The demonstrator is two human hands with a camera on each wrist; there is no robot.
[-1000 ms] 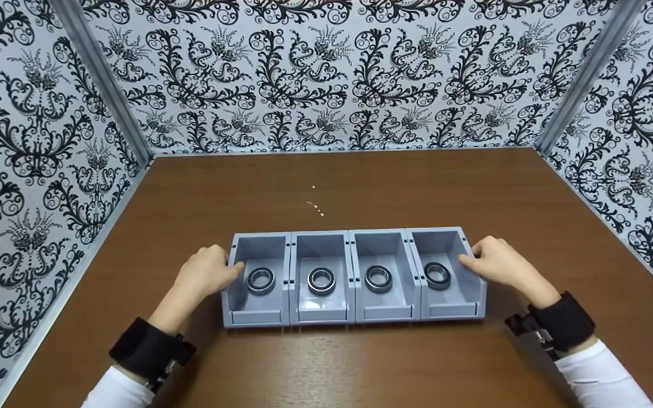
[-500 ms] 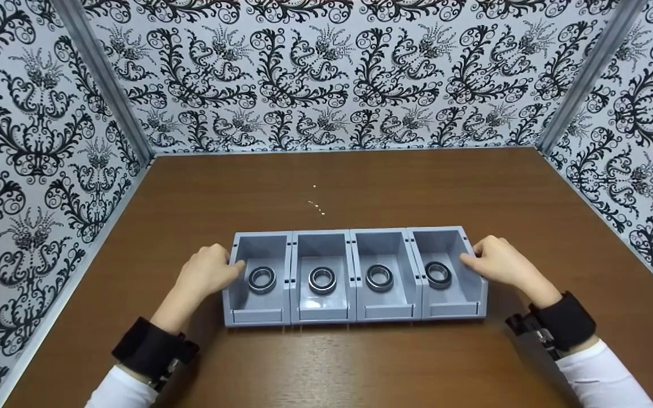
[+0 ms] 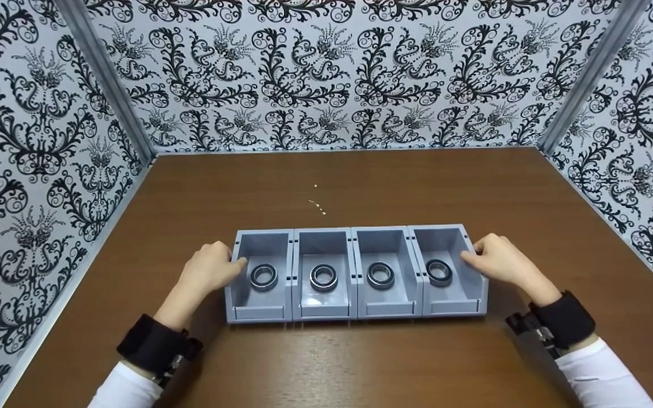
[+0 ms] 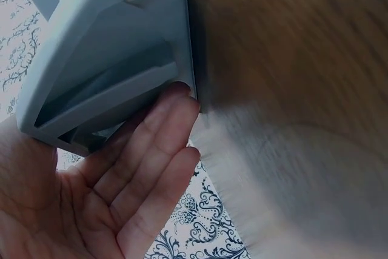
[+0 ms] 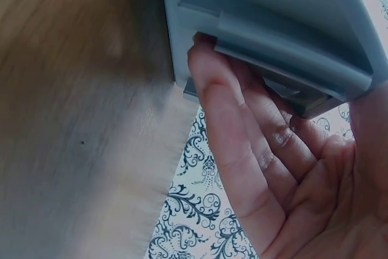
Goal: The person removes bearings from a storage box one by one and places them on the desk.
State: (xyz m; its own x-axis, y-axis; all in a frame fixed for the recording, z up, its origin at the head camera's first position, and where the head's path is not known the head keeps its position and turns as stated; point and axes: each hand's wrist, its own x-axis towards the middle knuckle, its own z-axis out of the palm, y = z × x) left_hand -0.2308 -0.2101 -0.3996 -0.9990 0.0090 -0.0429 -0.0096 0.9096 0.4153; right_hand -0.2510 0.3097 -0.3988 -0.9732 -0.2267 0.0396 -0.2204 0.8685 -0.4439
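A row of joined grey plastic storage bins point(image 3: 325, 313) sits across the wooden table in the head view. Each bin holds one black-and-silver ball bearing, among them the leftmost bearing point(image 3: 263, 288) and the rightmost bearing point(image 3: 439, 283). My left hand point(image 3: 208, 269) grips the left end wall, thumb over its upper edge. At the opposite end, my right hand point(image 3: 502, 262) holds the right wall in the same way. Both wrist views show fingers point(image 4: 160, 141) point(image 5: 227, 131) against the outer walls, below a moulded side ridge point(image 4: 109, 92) point(image 5: 285, 47).
Small light specks point(image 3: 318, 206) lie on the wooden table point(image 3: 417, 181) beyond the bins. Patterned panels point(image 3: 326, 73) with grey metal corner posts point(image 3: 112, 85) enclose the table at the back and sides. Black wrist straps point(image 3: 151, 344) carry the wrist cameras.
The bin row has shifted very slightly away from the person, both hands moving with it. The left forearm has come a little to the right. Both grips and the bearings' places look the same.
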